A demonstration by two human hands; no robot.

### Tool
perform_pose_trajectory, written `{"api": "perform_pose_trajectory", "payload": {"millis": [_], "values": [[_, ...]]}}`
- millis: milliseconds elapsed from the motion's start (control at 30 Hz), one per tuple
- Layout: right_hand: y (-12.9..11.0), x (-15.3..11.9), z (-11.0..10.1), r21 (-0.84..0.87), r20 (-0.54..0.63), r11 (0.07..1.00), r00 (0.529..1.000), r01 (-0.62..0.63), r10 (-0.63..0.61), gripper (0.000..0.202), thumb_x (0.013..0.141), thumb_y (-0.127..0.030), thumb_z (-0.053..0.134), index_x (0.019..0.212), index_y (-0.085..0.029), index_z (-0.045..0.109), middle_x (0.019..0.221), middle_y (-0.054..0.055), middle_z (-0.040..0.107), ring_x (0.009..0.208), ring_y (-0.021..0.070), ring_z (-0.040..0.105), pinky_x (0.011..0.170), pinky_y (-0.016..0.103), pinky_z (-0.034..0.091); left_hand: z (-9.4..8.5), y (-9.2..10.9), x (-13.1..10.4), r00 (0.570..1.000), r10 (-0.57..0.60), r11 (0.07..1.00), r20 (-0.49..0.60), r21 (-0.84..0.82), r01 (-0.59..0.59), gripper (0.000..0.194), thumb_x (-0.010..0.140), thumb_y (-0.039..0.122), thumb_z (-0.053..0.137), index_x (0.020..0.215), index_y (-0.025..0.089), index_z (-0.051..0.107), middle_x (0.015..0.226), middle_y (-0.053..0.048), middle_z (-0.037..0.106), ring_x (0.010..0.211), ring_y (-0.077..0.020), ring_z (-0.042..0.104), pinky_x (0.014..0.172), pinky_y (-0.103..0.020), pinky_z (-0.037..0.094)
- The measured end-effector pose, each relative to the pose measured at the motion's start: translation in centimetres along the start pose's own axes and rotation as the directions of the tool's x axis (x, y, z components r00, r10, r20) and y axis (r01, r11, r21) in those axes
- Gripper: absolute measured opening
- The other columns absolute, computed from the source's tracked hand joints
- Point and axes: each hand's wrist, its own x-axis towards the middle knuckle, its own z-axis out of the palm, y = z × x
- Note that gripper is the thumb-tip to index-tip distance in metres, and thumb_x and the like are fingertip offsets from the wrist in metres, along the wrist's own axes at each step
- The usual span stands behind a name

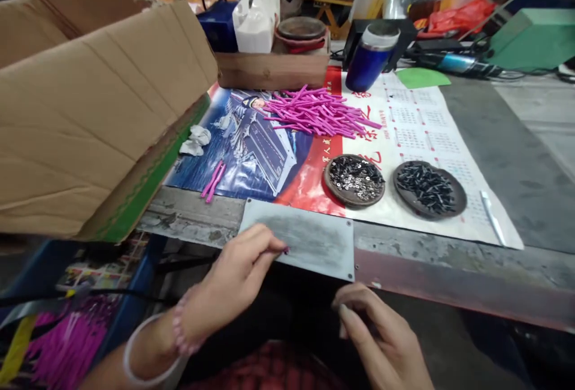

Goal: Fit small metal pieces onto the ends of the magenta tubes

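Observation:
My left hand (247,261), with beads and a white bangle at the wrist, is closed in a pinch over a grey metal plate (309,234) at the table's front edge. A small dark magenta tip pokes out past its fingertips; the rest of that piece is hidden in the hand. Lower and to the right, my right hand (377,333) hangs in front of the edge with thumb and fingers curled together. Whatever it may hold does not show. Beyond the plate lie a round dish of small metal rings (354,179) and a dish of black pointed pieces (429,188).
A heap of magenta sticks (321,111) lies on a calendar poster (404,126), with a few separate sticks (212,181) at left. A large cardboard box (103,114) stands left. A blue cup (372,57) is at the back, a white pen-like tool (493,217) at right.

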Motion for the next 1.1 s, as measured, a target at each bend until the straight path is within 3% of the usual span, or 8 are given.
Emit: {"api": "perform_pose_trajectory", "payload": {"millis": [67,167,267,467,600,800,967,1100], "values": [[-0.1,0.2,1.0,0.065,0.043,0.998,0.999,0.001,-0.004,0.021,0.102,-0.026,0.050,0.084,-0.022,0.061,0.072,-0.001,0.062,0.060,0.0112,0.061,0.056,0.018,0.048,0.2,0.7,-0.9,0.990,-0.141,0.968,-0.020,-0.210,0.134,0.014,0.094,0.015,0.056,0.088,0.018,0.068,0.084,-0.002,0.066,0.077,-0.0163,0.062,0.072,-0.026,0.049],[-0.3,1.1,2.5,0.148,0.067,0.989,0.998,0.008,-0.019,0.036,0.107,-0.034,0.040,0.082,-0.020,0.060,0.069,-0.001,0.059,0.060,0.0118,0.059,0.057,0.021,0.046,2.2,1.8,-1.4,0.947,-0.316,0.802,0.054,-0.519,0.297,0.008,0.090,0.022,0.064,0.084,0.017,0.065,0.073,0.000,0.063,0.067,-0.0137,0.060,0.062,-0.023,0.049],[-0.1,1.9,3.5,0.199,0.049,0.980,0.999,0.003,-0.013,0.054,0.110,-0.045,0.029,0.068,-0.020,0.053,0.064,0.000,0.055,0.057,0.0123,0.055,0.054,0.023,0.043,4.3,2.2,-1.7,0.915,-0.384,0.650,0.126,-0.667,0.365,0.011,0.091,0.027,0.066,0.090,0.016,0.066,0.067,0.003,0.059,0.059,-0.0110,0.055,0.055,-0.020,0.046],[-0.1,2.4,4.7,0.068,-0.045,0.992,0.994,0.104,-0.101,0.047,0.108,-0.034,0.038,0.065,-0.020,0.050,0.060,-0.003,0.048,0.052,0.0100,0.048,0.049,0.022,0.035,5.9,2.1,-3.3,0.918,-0.383,0.583,0.103,-0.743,0.327,0.012,0.092,0.027,0.067,0.091,0.016,0.068,0.075,0.000,0.059,0.062,-0.0102,0.053,0.054,-0.018,0.042],[-0.7,2.3,5.0,0.053,-0.058,0.993,0.993,0.109,-0.106,0.034,0.104,-0.020,0.045,0.070,-0.020,0.052,0.064,-0.003,0.051,0.055,0.0101,0.051,0.051,0.021,0.039,6.5,2.1,-4.1,0.929,-0.369,0.596,0.037,-0.758,0.267,0.012,0.095,0.024,0.062,0.088,0.016,0.067,0.076,0.002,0.056,0.063,-0.0090,0.049,0.056,-0.018,0.040],[-1.4,1.9,5.3,0.096,-0.118,0.993,0.992,0.061,-0.050,0.008,0.099,-0.023,0.057,0.091,-0.022,0.059,0.085,0.000,0.060,0.073,0.0123,0.059,0.064,0.021,0.049,6.9,2.0,-4.5,0.930,-0.358,0.595,-0.086,-0.788,0.156,0.008,0.096,0.020,0.061,0.090,0.018,0.067,0.088,-0.001,0.061,0.075,-0.0115,0.055,0.065,-0.019,0.045],[-1.2,1.2,5.3,0.145,-0.047,0.985,0.995,0.097,-0.091,0.046,0.109,-0.043,0.034,0.072,-0.021,0.050,0.070,-0.001,0.050,0.063,0.0122,0.050,0.056,0.022,0.043,7.1,1.9,-4.9,0.920,-0.390,0.539,-0.044,-0.821,0.189,0.009,0.095,0.021,0.064,0.089,0.017,0.067,0.082,0.000,0.059,0.070,-0.0110,0.053,0.064,-0.020,0.045],[-1.0,1.2,5.5,0.094,-0.060,0.995,0.998,0.021,-0.015,0.040,0.108,-0.036,0.043,0.071,-0.020,0.050,0.065,-0.003,0.046,0.054,0.0099,0.045,0.048,0.021,0.035,7.3,1.9,-5.0,0.916,-0.402,0.457,-0.008,-0.868,0.193,0.009,0.095,0.024,0.065,0.090,0.016,0.067,0.079,0.000,0.061,0.066,-0.0104,0.053,0.059,-0.019,0.043]]}}
